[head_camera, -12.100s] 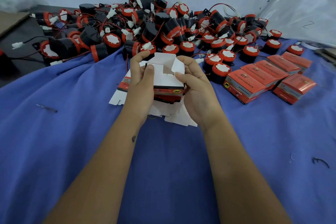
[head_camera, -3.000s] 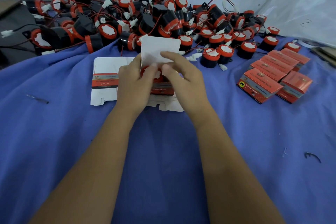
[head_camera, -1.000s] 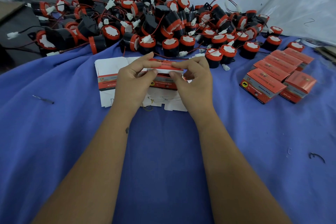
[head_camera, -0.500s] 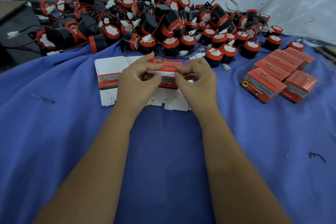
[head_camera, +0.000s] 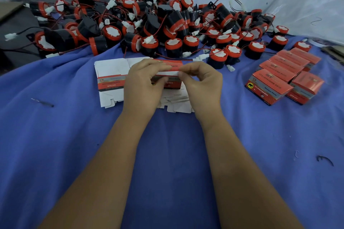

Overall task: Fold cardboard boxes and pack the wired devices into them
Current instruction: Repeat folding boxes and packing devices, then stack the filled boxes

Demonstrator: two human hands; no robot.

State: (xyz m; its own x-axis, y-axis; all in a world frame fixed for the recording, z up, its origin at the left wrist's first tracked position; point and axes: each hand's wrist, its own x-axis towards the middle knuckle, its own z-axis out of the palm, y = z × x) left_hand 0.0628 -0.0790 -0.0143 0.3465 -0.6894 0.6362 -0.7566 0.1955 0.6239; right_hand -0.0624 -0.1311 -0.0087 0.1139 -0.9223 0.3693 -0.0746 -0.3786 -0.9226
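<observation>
Centre of blue cloth (head_camera: 55, 154): your left hand (head_camera: 143, 87) and right hand (head_camera: 202, 83) pinch a red cardboard box (head_camera: 168, 65), lid seemingly half-tucked; flat blanks (head_camera: 109, 76) beneath, open cloth nearside.

Dim, even light; soft shadows; wide-angle bending at edges; slight blur.

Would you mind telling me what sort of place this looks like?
Probably a small hand-packing workstation. A big heap of wired devices lies on a blue cloth, closed red boxes are gathered at the right, and flat box blanks lie under both hands as they close another box.
</observation>
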